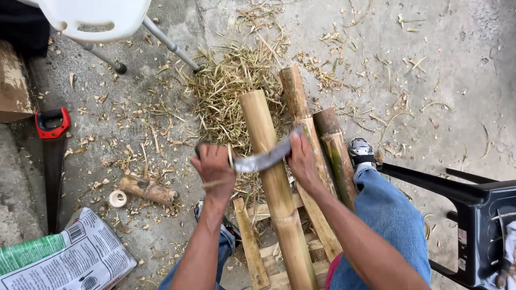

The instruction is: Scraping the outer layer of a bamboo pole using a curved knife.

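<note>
A thick bamboo pole [271,177] lies lengthwise between the person's knees, propped on wooden slats [258,215], with two more bamboo poles [317,156] just beside it on the right. Across it sits a curved blade [263,159]. The left hand [215,169] is fisted round the blade's handle; the right hand [302,161] is closed over the blade's far end. The pole looks stiff, fairly heavy and smooth-skinned (likely slippery where it is round), so it is best steadied at its lower part near the slats. Dry shavings [226,91] litter the concrete; a red-handled saw [52,156] lies well apart.
</note>
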